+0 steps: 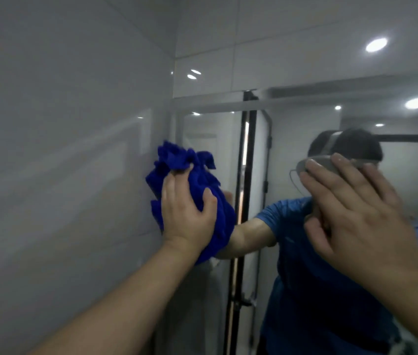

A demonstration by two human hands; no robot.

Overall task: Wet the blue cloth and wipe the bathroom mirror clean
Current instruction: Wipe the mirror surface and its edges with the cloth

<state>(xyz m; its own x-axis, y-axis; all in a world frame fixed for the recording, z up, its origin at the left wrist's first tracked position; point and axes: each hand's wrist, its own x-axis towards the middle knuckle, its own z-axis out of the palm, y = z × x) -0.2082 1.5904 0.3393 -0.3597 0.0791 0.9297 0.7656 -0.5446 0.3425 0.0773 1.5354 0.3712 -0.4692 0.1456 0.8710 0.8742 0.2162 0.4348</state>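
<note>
mirror (292,155): left hand (187,213) grip clamped on blue cloth (177,160) against it, right hand (356,208) raised flat, grip apart

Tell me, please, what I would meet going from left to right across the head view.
wall → cloth → black post → right hand

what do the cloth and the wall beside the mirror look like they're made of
Cloth: likely soft microfibre or terry, deep blue, fuzzy bunched folds. Wall: likely glazed ceramic tile, glossy pale grey, with grout lines and light reflections.
</note>
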